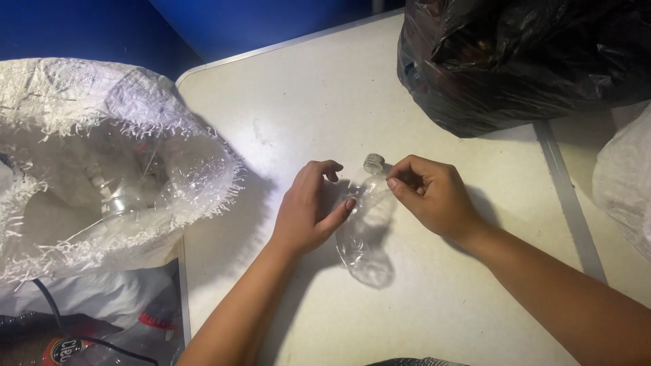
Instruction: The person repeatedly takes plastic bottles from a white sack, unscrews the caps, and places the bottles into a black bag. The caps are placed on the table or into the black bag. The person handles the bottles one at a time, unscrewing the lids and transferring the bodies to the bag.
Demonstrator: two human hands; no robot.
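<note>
A clear, crumpled plastic bottle [365, 234] lies on the white table [325, 102], its grey cap [373, 163] pointing away from me. My left hand [308, 210] rests against the bottle's left side, thumb and fingers curled around its upper body. My right hand [434, 196] is at the bottle's neck on the right, fingertips pinched at something thin near the shoulder; whether it is a label I cannot tell.
A white woven sack [102, 169] with a frayed rim stands open at the left, with clear plastic bottles inside. A full black plastic bag [522, 61] sits at the table's far right. Another white sack [627, 183] shows at the right edge. More bottles lie below the left sack.
</note>
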